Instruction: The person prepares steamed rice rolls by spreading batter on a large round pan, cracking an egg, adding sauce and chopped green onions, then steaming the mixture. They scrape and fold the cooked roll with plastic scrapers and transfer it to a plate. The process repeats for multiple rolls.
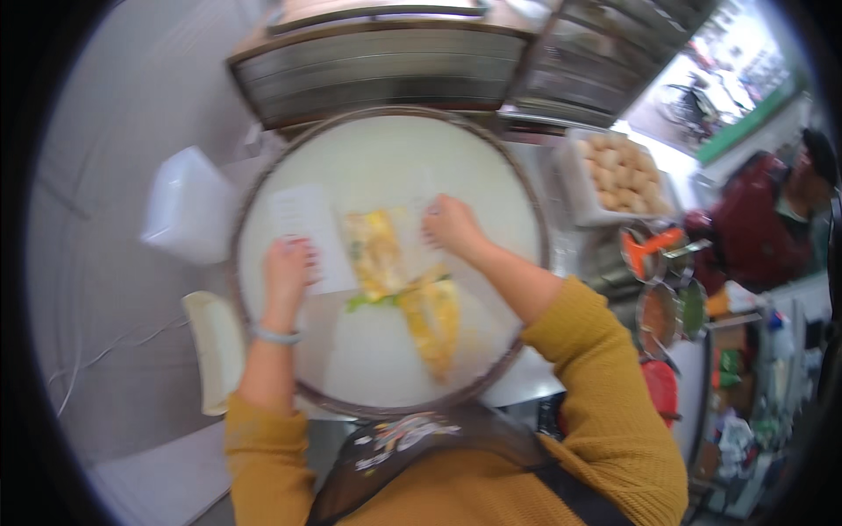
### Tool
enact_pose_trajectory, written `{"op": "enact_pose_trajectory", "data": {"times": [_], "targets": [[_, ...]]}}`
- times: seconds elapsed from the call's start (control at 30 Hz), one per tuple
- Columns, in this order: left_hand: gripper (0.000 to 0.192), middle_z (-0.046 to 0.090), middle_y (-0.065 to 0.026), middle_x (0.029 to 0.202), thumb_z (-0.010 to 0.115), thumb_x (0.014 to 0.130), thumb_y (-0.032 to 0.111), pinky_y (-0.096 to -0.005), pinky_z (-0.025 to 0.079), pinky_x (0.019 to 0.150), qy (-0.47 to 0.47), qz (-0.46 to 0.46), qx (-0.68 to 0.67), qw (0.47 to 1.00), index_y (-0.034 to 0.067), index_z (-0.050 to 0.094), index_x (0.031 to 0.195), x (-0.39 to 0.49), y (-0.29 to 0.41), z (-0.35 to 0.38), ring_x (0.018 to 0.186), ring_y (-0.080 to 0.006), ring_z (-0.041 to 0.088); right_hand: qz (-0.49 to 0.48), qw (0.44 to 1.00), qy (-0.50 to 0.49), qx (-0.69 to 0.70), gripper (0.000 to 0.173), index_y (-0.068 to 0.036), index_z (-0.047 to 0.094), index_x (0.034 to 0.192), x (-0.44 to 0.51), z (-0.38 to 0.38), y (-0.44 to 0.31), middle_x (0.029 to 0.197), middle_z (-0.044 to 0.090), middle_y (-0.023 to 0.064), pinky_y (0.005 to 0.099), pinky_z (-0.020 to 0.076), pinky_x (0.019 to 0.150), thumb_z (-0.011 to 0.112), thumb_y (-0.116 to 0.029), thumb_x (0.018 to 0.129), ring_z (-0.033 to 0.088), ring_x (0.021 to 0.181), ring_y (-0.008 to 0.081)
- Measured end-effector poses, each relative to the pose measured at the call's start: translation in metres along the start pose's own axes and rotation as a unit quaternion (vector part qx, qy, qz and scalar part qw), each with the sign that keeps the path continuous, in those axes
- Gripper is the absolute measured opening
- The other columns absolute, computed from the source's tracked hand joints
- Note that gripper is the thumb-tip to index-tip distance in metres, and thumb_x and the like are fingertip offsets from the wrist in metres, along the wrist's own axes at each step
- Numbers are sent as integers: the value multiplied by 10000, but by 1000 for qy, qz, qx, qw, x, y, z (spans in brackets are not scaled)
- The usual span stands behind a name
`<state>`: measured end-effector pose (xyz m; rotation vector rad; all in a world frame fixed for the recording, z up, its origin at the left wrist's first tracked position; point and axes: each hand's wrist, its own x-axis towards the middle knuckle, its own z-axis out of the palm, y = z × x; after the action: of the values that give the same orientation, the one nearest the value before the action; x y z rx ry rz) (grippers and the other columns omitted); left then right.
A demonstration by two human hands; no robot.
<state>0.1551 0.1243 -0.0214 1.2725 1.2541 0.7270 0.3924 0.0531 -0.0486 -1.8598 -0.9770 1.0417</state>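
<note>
A pancake-like piece of food, yellow with browned patches, lies mid-board on a large round pale board with a dark rim. Closer to my body is a second, folded yellow piece, with a green leaf sticking out between the two. My left hand is over the left edge of a white sheet or bag bearing faint print. Right of the food, my right hand has curled fingers, close to what looks like translucent film. Motion blur hides whether either hand grips anything.
A white tub of eggs stands right of the board, above several metal containers and an orange-handled tool. White plastic containers sit at left. Behind is a steel-fronted unit. A person in dark red is at far right.
</note>
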Motion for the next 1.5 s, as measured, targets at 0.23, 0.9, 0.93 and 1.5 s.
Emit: {"op": "enact_pose_trajectory", "data": {"times": [0.23,0.9,0.93,1.5], "targets": [[185,585,-54,763,499,836,205,-223,433,463,-44,-8,-4,999,47,547,919,-43,-28,28,599,-111,543,-98,991,72,49,147,-45,495,885,-57,-61,-25,734,588,76,254,426,424,507,-168,805,583,600,130],[167,595,-78,841,469,861,99,-260,506,568,-86,-98,-118,984,6,524,988,-188,-36,16,676,-127,577,43,981,-101,163,143,-9,427,965,-179,-15,47,802,520,74,283,501,563,482,-65,845,573,710,152],[173,594,-80,850,470,862,105,-263,509,569,-78,-125,-150,978,4,522,993,-187,-22,9,679,-128,577,31,979,-116,162,143,-13,422,966,-175,-20,37,802,517,73,282,500,564,481,-69,849,574,714,152],[146,588,-71,815,463,851,130,-258,494,516,-79,-48,7,996,27,519,939,-47,25,45,654,-144,573,4,997,-66,-34,124,54,487,821,-8,-23,23,677,586,136,300,500,499,461,-62,787,591,554,188]]}}
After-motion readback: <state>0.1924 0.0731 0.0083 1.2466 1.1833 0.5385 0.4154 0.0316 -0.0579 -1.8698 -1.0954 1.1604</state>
